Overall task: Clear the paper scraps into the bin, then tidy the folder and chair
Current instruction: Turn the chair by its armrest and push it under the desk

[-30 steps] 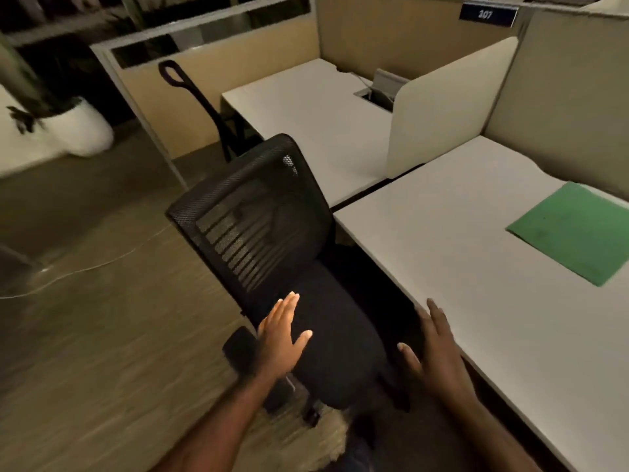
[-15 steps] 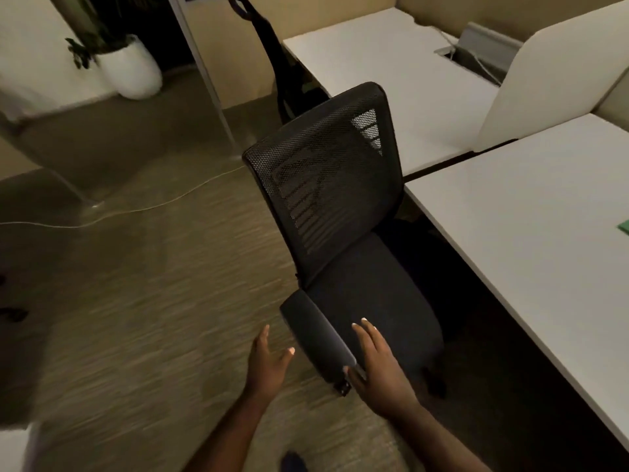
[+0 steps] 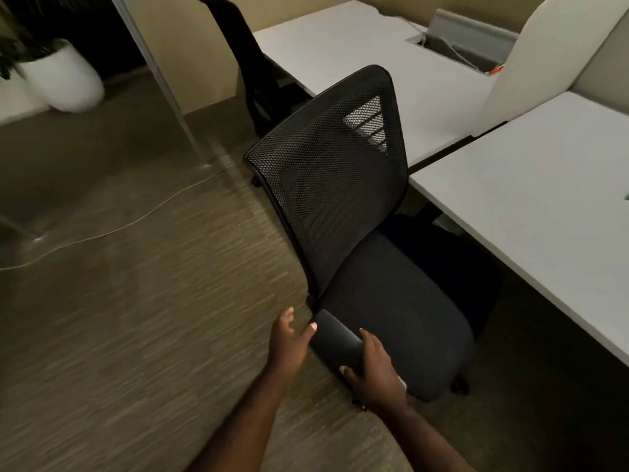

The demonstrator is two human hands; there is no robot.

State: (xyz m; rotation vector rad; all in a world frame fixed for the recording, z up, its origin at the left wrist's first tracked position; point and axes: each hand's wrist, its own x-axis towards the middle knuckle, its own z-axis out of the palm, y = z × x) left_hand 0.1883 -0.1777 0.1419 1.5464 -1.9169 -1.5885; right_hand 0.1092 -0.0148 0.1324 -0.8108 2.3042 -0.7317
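A black office chair (image 3: 391, 301) with a mesh back stands on the carpet, its seat angled toward the white desk (image 3: 531, 206) on the right. My right hand (image 3: 374, 373) wraps over the near end of the chair's dark armrest (image 3: 335, 342). My left hand (image 3: 289, 342) is beside the armrest's back end with fingers spread, its thumb touching the pad. A sliver of the green folder (image 3: 626, 196) shows at the desk's right edge. No paper scraps or bin are in view.
A second white desk (image 3: 343, 42) lies behind a cream divider (image 3: 544, 59), with another black chair (image 3: 252, 80) tucked beside it. A white planter (image 3: 61, 80) stands far left. A thin cable (image 3: 143, 216) runs across the carpet.
My right hand left the desk edge and came to grip the armrest. My left hand moved off the seat to the armrest's back end. The view swung left, and the folder slid nearly out.
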